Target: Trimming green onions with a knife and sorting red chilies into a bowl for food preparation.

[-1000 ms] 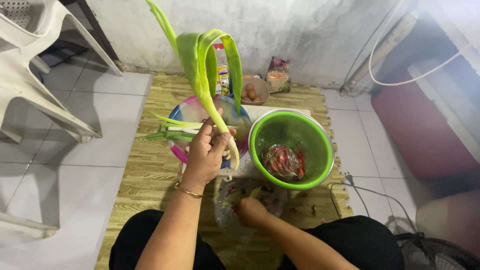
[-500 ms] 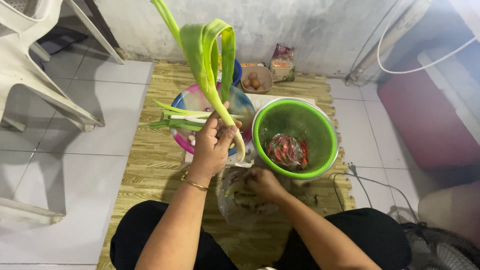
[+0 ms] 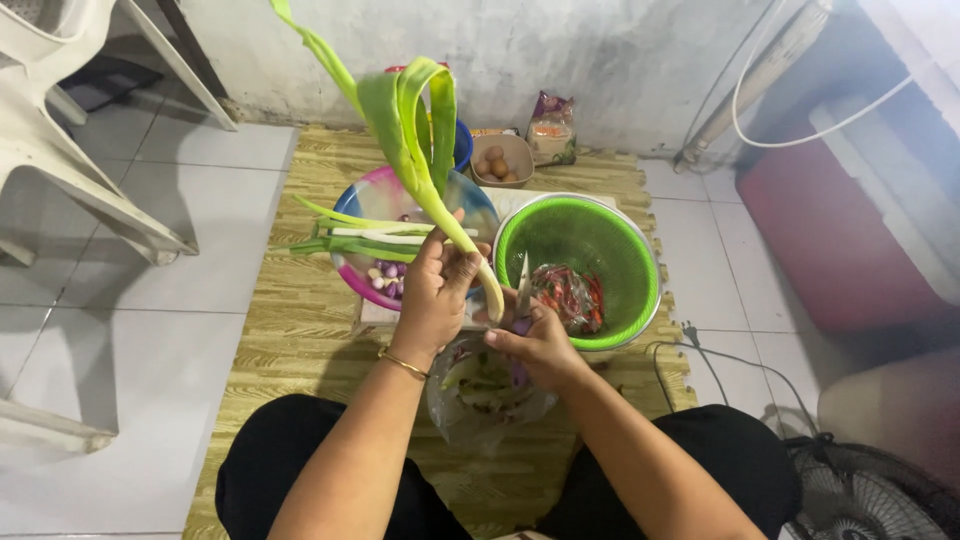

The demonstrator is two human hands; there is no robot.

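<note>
My left hand (image 3: 435,290) grips a long green leek (image 3: 405,110) near its pale base, and its leaves stand up and bend over. Just to its right, my right hand (image 3: 535,340) holds a small knife (image 3: 523,285) with the blade pointing up beside the leek's base. Both hands hover over a clear plastic bag (image 3: 485,390) of vegetable scraps that rests between my knees.
A multicoloured bowl (image 3: 350,270) holds more leek stalks and small purple shallots. A green colander (image 3: 580,245) with red chillies sits to the right. A bowl of eggs (image 3: 500,160) and a packet stand by the wall. White plastic chair at left, fan at lower right.
My right hand has risen out of the scrap bag and now holds the knife up at the leek's base. The leek has stayed in my left hand.
</note>
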